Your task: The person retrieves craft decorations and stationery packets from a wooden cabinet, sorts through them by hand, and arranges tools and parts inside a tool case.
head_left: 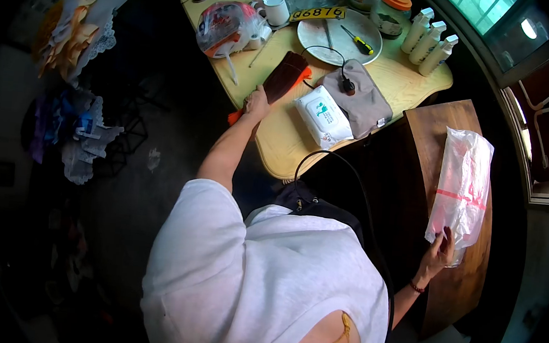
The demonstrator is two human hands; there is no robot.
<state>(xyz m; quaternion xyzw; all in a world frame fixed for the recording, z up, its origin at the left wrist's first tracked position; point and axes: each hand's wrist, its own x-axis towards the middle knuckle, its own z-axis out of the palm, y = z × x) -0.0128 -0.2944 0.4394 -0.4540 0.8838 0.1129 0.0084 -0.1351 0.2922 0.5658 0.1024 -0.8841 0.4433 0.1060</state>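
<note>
My left hand (257, 102) is wrapped round the handle end of a dark brown brush (285, 75) with orange parts, held over the left edge of the yellow table (276, 149). At the right, my right hand (439, 250) touches the lower end of a clear plastic bag (460, 186) with a red band, lying on a brown wooden surface (429, 129). Its fingers look apart. Between the hands, a white wipes pack (324, 117) rests against a grey cloth pouch (360, 101) with a black cable plug on it.
A white round tray (311, 39) holds a yellow screwdriver (359, 41). Behind it are a yellow number plate (318, 14) and jars (390, 13). White spray bottles (426, 45) stand at the right; a plastic-wrapped bundle (224, 29) lies left. A black cable loops near my body.
</note>
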